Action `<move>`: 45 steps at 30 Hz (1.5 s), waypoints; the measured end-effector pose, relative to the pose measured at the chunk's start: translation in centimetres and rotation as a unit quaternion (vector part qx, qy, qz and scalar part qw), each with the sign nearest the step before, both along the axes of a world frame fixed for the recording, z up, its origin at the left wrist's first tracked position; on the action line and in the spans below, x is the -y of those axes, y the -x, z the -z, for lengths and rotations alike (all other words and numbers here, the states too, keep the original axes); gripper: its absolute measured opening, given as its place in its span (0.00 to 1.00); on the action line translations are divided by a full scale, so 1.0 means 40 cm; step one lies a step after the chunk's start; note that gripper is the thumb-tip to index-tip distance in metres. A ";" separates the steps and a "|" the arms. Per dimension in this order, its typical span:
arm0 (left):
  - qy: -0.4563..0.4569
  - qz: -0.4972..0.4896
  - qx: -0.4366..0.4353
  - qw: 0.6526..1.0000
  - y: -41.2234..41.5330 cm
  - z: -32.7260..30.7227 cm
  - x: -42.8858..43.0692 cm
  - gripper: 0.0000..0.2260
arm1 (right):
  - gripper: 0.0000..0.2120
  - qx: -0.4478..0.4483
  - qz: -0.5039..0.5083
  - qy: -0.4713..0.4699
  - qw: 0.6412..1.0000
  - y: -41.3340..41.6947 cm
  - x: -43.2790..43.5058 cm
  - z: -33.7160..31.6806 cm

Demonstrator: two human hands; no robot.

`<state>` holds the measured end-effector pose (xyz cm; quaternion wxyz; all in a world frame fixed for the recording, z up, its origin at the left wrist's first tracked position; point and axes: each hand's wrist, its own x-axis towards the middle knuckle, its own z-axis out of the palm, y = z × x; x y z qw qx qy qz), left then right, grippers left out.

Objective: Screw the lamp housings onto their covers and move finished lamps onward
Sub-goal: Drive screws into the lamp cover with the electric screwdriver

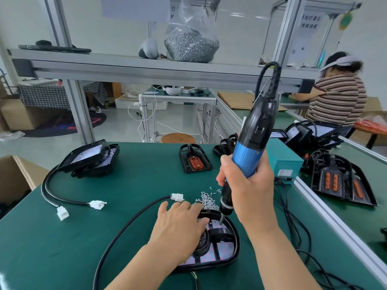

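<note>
Lamp assembly [225,249] under work lies in the lower centre of the head view, on the green table [125,185]. It has a black rounded rim and black ribs over a pale panel dotted with red. A black cable [125,218] runs from its near edge in a loop to a white connector [177,197] just above the hand.

Left hand [180,225] comes in from the bottom edge and lies palm down on the left half of the lamp. Its fingers are straight, slightly spread, and press on the upper left rim; they grip nothing.

Right hand [249,185] is raised at centre right, with fingers and thumb wrapped tight round the blue barrel of the electric screwdriver [249,147]. The tool leans with its top toward the upper right. Its bit points down and touches the lamp's upper part, just right of the left fingertips.

Loose screws [206,198] lie in a heap just above the lamp, beside the left fingertips.

Stacked lamps [90,158] sit at left of centre, well apart. One housing with an orange insert [194,159] lies at upper centre of the table.
</note>
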<state>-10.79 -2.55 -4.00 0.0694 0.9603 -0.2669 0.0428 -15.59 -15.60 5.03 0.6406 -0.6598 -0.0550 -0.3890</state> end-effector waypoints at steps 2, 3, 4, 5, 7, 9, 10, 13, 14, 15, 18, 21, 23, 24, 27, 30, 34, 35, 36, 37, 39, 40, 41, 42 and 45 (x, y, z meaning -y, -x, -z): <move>0.012 -0.016 0.042 0.999 0.017 0.002 -0.002 0.18 | 0.14 -0.012 -0.001 0.003 1.000 0.018 -0.004 0.012; 0.022 -0.021 0.047 0.998 0.022 0.002 -0.002 0.17 | 0.16 -0.016 -0.004 0.003 1.000 0.028 -0.006 0.019; 0.028 -0.023 0.042 0.998 0.023 0.001 -0.001 0.17 | 0.16 -0.020 -0.007 0.003 1.000 0.037 -0.009 0.025; 0.027 -0.026 0.032 0.999 0.021 -0.002 -0.001 0.16 | 0.16 -0.024 -0.010 0.003 1.000 0.046 -0.013 0.032; 0.025 -0.028 0.008 0.999 0.013 -0.007 0.000 0.16 | 0.14 -0.030 -0.016 0.007 0.999 0.061 -0.020 0.044; 0.024 -0.026 -0.015 0.999 0.005 -0.014 0.000 0.15 | 0.12 -0.033 -0.024 0.014 0.999 0.068 -0.029 0.056; 0.023 -0.027 -0.028 0.999 0.002 -0.017 0.001 0.15 | 0.10 -0.035 -0.029 0.015 0.999 0.069 -0.034 0.062; 0.024 -0.032 -0.051 0.998 -0.003 -0.023 0.004 0.14 | 0.10 -0.042 -0.032 0.020 0.998 0.068 -0.044 0.072; 0.024 -0.034 -0.050 0.998 -0.004 -0.023 0.004 0.14 | 0.10 -0.039 -0.032 0.020 0.998 0.067 -0.045 0.073; 0.024 -0.033 -0.047 0.998 -0.004 -0.023 0.004 0.14 | 0.09 -0.038 -0.031 0.023 0.999 0.066 -0.046 0.074; 0.029 -0.032 -0.046 0.998 -0.003 -0.023 0.003 0.13 | 0.09 -0.036 -0.026 0.039 0.998 0.061 -0.047 0.076; 0.036 -0.032 -0.047 0.998 -0.003 -0.022 0.003 0.13 | 0.09 -0.033 -0.031 0.045 0.998 0.057 -0.047 0.079; 0.039 -0.030 -0.040 0.998 -0.004 -0.018 0.003 0.13 | 0.10 -0.031 -0.035 0.044 0.998 0.055 -0.048 0.079; 0.038 -0.029 -0.034 0.998 -0.004 -0.016 0.003 0.14 | 0.10 -0.029 -0.037 0.040 0.998 0.054 -0.048 0.080; 0.031 -0.027 -0.021 0.999 -0.006 -0.011 0.004 0.15 | 0.09 -0.029 -0.040 0.022 0.999 0.051 -0.048 0.080; 0.035 -0.024 -0.018 0.999 -0.008 -0.008 0.003 0.15 | 0.09 -0.030 -0.038 0.019 0.999 0.048 -0.049 0.080; 0.035 -0.025 -0.015 0.999 -0.005 -0.009 0.003 0.15 | 0.09 -0.038 -0.042 0.038 0.998 0.053 -0.054 0.080; 0.038 -0.024 -0.018 0.999 -0.004 -0.011 0.003 0.14 | 0.09 -0.040 -0.045 0.044 0.997 0.055 -0.056 0.080; 0.044 -0.024 -0.022 0.999 -0.002 -0.013 0.002 0.14 | 0.10 -0.041 -0.050 0.048 0.997 0.055 -0.058 0.080; 0.048 -0.023 -0.029 0.998 0.000 -0.017 0.002 0.12 | 0.10 -0.042 -0.059 0.051 0.996 0.056 -0.060 0.079; 0.040 -0.017 -0.032 0.999 0.003 -0.024 0.002 0.08 | 0.12 -0.042 -0.081 0.065 0.994 0.057 -0.065 0.079; 0.032 -0.015 -0.030 0.999 0.004 -0.028 0.003 0.07 | 0.12 -0.044 -0.087 0.073 0.993 0.057 -0.068 0.079; 0.028 -0.014 -0.028 0.999 0.006 -0.030 0.003 0.07 | 0.13 -0.048 -0.089 0.079 0.992 0.057 -0.071 0.080; 0.027 -0.013 -0.026 0.999 0.008 -0.032 0.004 0.08 | 0.13 -0.050 -0.090 0.083 0.991 0.057 -0.074 0.080; 0.035 -0.010 -0.020 0.999 0.014 -0.037 0.002 0.08 | 0.13 -0.049 -0.097 0.088 0.990 0.054 -0.078 0.085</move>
